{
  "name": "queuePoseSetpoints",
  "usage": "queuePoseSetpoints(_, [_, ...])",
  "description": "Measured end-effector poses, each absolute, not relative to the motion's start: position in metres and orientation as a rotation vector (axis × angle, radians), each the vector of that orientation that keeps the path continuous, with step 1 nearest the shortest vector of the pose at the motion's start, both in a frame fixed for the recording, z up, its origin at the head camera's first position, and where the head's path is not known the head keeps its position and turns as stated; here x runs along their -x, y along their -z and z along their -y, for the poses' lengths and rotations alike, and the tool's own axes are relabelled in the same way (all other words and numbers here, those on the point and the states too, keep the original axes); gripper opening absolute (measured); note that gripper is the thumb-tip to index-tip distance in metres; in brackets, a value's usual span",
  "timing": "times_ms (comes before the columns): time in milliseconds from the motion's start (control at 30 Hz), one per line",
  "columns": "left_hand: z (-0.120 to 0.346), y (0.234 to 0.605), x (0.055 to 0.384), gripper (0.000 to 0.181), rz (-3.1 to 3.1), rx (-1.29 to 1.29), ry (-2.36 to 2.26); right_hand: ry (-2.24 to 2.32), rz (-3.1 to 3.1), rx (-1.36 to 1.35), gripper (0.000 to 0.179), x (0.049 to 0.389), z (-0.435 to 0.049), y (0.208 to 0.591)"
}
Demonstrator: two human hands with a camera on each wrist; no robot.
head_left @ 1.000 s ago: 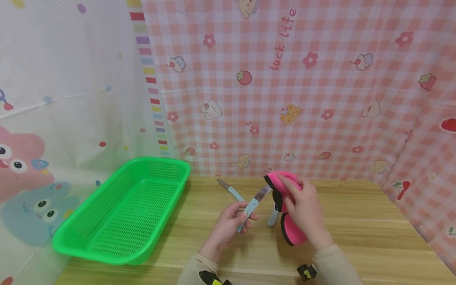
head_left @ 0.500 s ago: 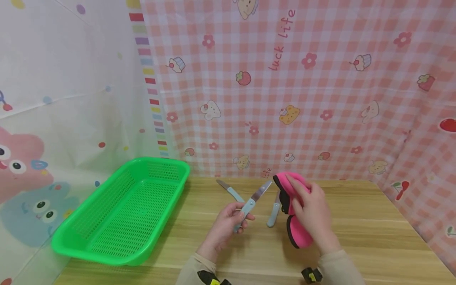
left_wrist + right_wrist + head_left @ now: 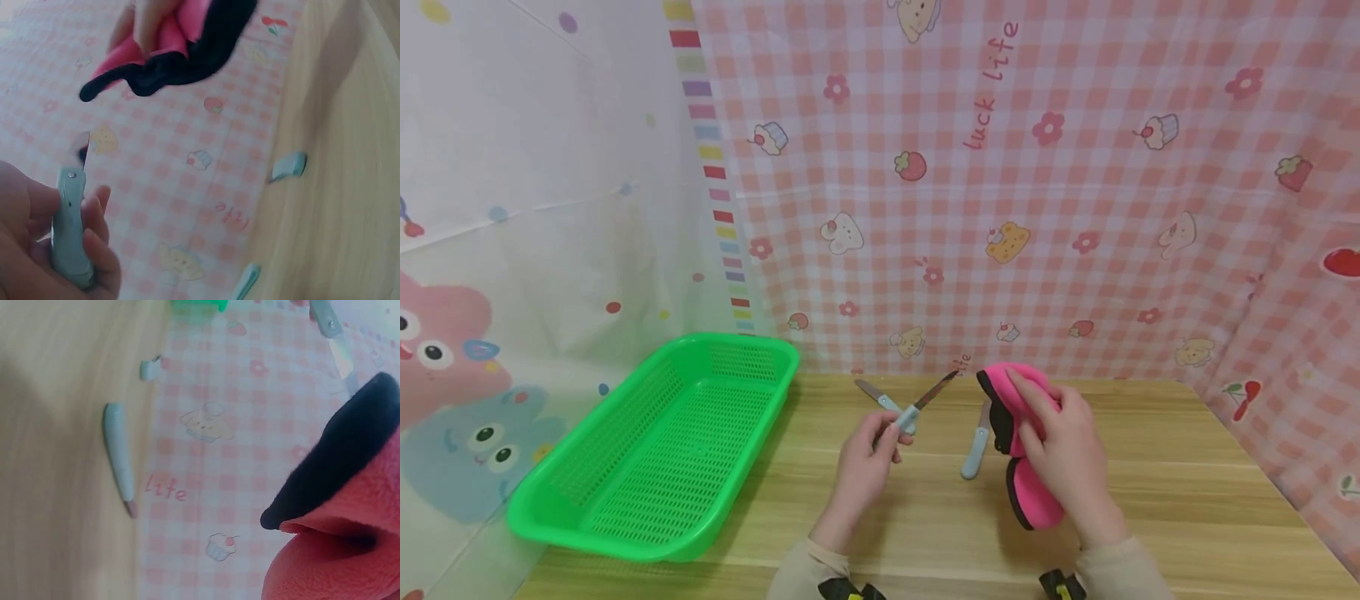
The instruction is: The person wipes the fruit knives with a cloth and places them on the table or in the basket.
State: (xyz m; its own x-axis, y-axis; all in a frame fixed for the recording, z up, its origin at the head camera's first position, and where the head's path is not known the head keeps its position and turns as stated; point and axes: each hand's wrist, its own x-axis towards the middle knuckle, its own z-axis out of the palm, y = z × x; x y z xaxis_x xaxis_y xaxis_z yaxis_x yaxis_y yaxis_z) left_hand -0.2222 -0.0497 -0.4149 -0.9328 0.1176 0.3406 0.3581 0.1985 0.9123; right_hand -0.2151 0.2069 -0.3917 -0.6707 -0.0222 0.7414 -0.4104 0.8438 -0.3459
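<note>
My left hand (image 3: 859, 467) grips a folding fruit knife (image 3: 70, 225) by its pale blue handle, thumb along one side. Its blade is out and points up and to the right. In my right hand (image 3: 1067, 450) is a soft, plush pink piece with black edging (image 3: 1037, 500), folded and pinched from above, apart from the blade. A second folding knife (image 3: 872, 390) lies unfolded on the table behind the left hand, partly covered by it. Between the hands rests a third folding knife (image 3: 975, 454), its blade pointing toward the back.
To the left stands a green plastic basket (image 3: 730, 467) with perforated walls and floor. A pink checked cloth (image 3: 925, 208) hangs behind the wooden table (image 3: 1187, 500), and a white patterned sheet (image 3: 550, 125) hangs on the left.
My left hand has drawn back left with the knife and turned it, so the blade now shows edge-on. The right hand has moved right with the pink piece, away from the blade.
</note>
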Motion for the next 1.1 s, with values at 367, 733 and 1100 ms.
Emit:
queuePoseSetpoints(367, [0.054, 0.416, 0.227, 0.021, 2.013, 0.605, 0.765, -0.583, 2.163, -0.422, 0.061, 0.205, -0.196, 0.381])
queuePoseSetpoints(733, [0.054, 0.415, 0.229, 0.016, 1.887, 0.670, 0.478, -0.500, 2.154, -0.557, 0.060, 0.199, -0.171, 0.385])
queuePoseSetpoints(1100, [0.051, 0.418, 0.233, 0.011, 1.772, 0.743, 0.393, -0.475, 2.228, -0.578, 0.058, 0.194, -0.145, 0.395])
